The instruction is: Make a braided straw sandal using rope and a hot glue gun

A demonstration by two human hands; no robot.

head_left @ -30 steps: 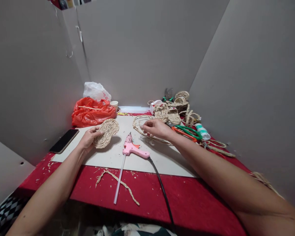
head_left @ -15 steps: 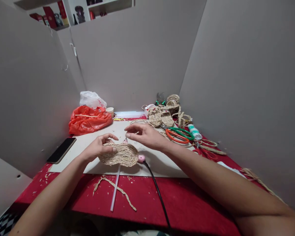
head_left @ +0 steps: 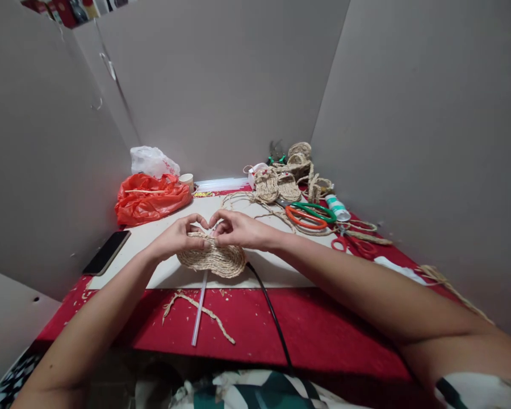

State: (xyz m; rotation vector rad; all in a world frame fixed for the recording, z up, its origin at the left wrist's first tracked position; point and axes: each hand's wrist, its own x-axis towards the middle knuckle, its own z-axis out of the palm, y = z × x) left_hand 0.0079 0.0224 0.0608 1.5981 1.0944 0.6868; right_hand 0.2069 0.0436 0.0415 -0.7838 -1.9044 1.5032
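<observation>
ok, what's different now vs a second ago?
The left hand moved the tan, peanut-shaped woven-straw piece rightward, from beside the pink plastic glue gun to over it, hiding it. The right hand left the pale straw cord loop and came left to the piece's upper edge; grip unclear. Unmoved: crumpled red plastic bag, black rectangular phone.

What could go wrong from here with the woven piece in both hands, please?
The left hand and right hand hold the woven piece near its far side, so uneven pressure might distort it. The clear stick, jutting out nearer the person, could get knocked. The black cable runs over the table's near edge, where it might snag.
</observation>
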